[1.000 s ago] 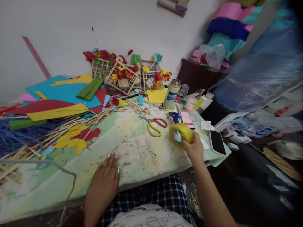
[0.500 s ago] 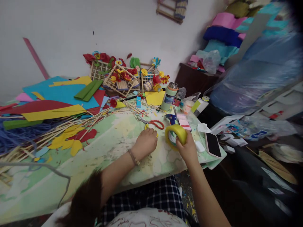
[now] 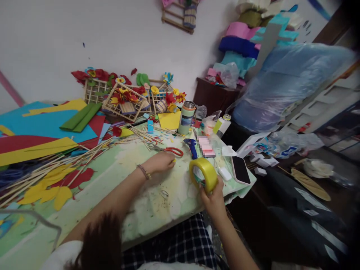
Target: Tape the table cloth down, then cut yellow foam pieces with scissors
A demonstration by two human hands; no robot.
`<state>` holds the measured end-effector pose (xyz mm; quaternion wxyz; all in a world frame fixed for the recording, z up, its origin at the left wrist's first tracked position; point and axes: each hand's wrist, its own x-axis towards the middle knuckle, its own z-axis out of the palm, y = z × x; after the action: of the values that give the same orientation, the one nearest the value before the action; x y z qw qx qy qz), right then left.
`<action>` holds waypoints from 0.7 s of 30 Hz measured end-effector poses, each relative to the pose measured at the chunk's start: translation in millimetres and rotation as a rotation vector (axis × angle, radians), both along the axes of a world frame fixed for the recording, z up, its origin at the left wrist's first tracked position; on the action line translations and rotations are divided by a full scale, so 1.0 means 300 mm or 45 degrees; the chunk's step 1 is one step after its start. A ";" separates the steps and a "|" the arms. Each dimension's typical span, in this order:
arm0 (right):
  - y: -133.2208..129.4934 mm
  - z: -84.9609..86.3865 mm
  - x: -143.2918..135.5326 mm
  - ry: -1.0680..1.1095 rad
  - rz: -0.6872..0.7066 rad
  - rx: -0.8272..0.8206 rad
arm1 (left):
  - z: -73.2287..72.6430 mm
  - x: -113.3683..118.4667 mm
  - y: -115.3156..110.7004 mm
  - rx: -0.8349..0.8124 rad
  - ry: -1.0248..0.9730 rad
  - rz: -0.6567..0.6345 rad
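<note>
My right hand [image 3: 214,197] grips a roll of yellow tape [image 3: 209,175], held above the right part of the table. My left hand [image 3: 161,162] is closed near the table's middle, with a small yellow piece [image 3: 174,160] at its fingertips. Just beyond that hand lie scissors with red handles [image 3: 176,151], their blades pointing left. A blue glue gun [image 3: 191,147] rests behind the tape. Farther left are yellow and red paper petals [image 3: 63,197] and a spread of thin wooden sticks [image 3: 60,163].
Small stick frames with paper flowers [image 3: 126,101] lean at the wall. Right of them stands an open flask [image 3: 186,118]. Coloured sheets [image 3: 42,120] cover the back left. A phone [image 3: 240,170] and a white case [image 3: 225,173] lie near the table's right edge.
The view has swung right, so the table's things sit farther left. My left hand has moved nearer the scissors. The tape in my right hand has drawn a little away from them.
</note>
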<state>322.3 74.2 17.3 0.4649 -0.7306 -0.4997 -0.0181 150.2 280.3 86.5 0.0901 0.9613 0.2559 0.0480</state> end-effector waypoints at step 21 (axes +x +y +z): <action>0.234 0.261 -0.011 0.048 0.219 -0.181 | 0.089 -0.161 0.211 -0.805 -1.525 0.614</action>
<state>319.0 144.6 95.7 0.4211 -0.7163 -0.5518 0.0711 102.0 343.5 113.4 0.4758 0.6146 0.3695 0.5092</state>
